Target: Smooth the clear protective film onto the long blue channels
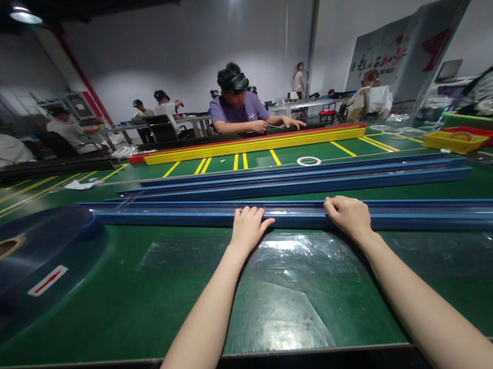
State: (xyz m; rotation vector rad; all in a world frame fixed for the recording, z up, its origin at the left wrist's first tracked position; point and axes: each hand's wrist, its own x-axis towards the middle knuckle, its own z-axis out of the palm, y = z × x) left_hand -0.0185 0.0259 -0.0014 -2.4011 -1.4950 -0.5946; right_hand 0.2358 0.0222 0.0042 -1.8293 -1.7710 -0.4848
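A long blue plastic channel (178, 215) lies across the table in front of me, with a shiny clear strip along its inside. My left hand (249, 229) grips the near side of this channel, fingers curled over its edge and thumb pointing right. Farther right along the same channel, my right hand (349, 216) is closed on it, knuckles up; its fingertips are hidden. At the left lies a big roll of clear plastic strip (66, 232) with a cardboard core, touching or close to the channel's left end.
More blue channels (301, 184) lie just beyond. Farther back are a white tape ring (308, 161), a yellow channel (255, 146) and a yellow tray (454, 141). Clear film (285, 306) covers the green table near me. A co-worker (241, 109) works opposite.
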